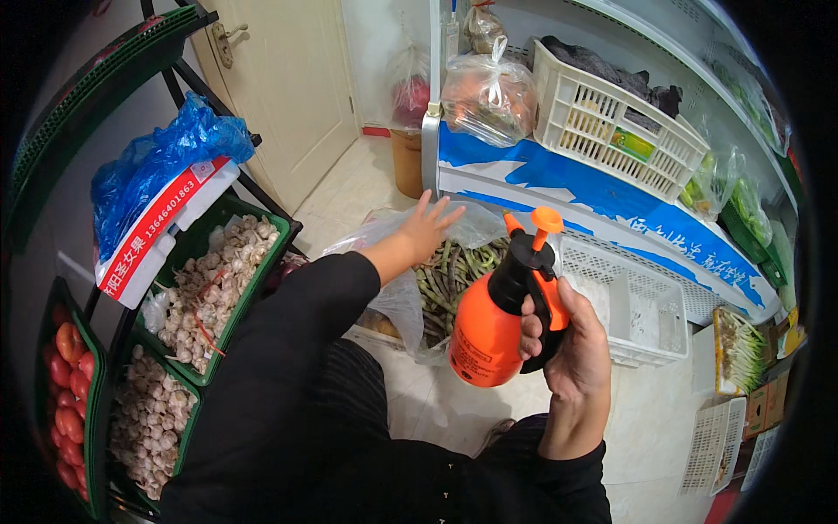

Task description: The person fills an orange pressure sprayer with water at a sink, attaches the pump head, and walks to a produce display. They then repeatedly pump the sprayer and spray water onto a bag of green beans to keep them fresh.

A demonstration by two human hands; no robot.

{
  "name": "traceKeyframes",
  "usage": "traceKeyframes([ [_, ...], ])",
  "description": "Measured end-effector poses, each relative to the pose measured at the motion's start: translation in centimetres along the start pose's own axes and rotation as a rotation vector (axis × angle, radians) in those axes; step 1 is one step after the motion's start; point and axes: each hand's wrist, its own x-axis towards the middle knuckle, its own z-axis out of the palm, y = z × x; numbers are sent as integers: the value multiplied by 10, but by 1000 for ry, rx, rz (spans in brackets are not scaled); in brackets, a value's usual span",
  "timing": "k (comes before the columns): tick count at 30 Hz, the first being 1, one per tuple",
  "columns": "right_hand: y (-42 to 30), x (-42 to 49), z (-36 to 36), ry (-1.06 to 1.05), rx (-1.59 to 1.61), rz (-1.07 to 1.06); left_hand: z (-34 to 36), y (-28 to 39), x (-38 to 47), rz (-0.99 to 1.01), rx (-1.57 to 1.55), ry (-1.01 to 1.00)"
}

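My right hand (573, 344) grips the black handle of an orange pump spray bottle (484, 334), which tilts a little with its nozzle towards the upper left. The bottle bears black print. My left hand (422, 229) reaches forward, empty, with its fingers spread. It is over the edge of a clear plastic bag (399, 301). Long green beans (452, 278), some of them dark or purplish, fill the opened bag, and the bottle hides their right side. Whether my left hand touches the plastic, I cannot tell.
At left, green crates hold garlic bulbs (209, 288) and tomatoes (69, 393), under a blue plastic bag (170, 147). A refrigerated display case (524, 164) carries a white basket (615, 124). White crates (645, 314) stand on the floor at right. A door (288, 85) is behind.
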Motion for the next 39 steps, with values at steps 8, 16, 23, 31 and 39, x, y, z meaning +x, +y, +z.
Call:
traceKeyframes([
  [8, 9, 31, 12, -91, -59, -45, 15, -65, 38, -181, -656, 297],
  [16, 45, 85, -5, 114, -219, 181, 20, -79, 43, -127, -789, 382],
  [23, 59, 103, -22, 222, -271, 227, 14, -77, 46, -113, -813, 393],
  [31, 62, 108, -34, 195, -272, 230, 13, -77, 45, -120, -802, 341],
  [39, 61, 106, -34, 180, -242, 247, 16, -77, 48, -118, -796, 324],
])
